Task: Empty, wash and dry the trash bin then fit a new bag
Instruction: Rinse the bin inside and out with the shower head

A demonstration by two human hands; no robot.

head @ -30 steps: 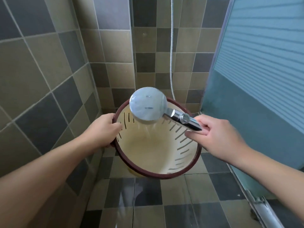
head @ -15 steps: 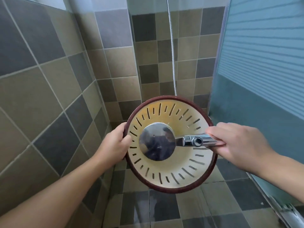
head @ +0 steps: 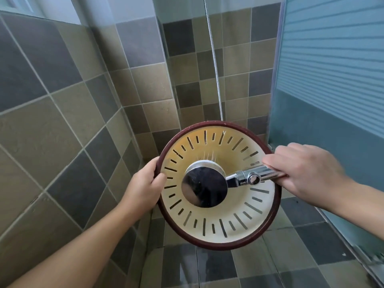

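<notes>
A cream trash bin (head: 239, 221) with slotted walls and a dark red rim is held in the air, its mouth turned toward me. My left hand (head: 143, 188) grips the rim on the left side. My right hand (head: 307, 173) is closed on the chrome handle of a shower head (head: 204, 187). The round head sits inside the bin's mouth and faces away from me, toward the bin's bottom. Fine water jets show just above the head. The bin's bottom is hidden behind the head.
Tiled walls (head: 62, 121) close in at the left and behind. A frosted glass door (head: 332, 80) stands at the right, its track along the floor. The metal shower hose (head: 215, 65) hangs down behind the bin. Wet floor tiles (head: 207, 267) lie below.
The bin has tipped up from a downward tilt until its mouth faces me. The shower head moved from above the rim into the middle of the mouth. Both grips have held.
</notes>
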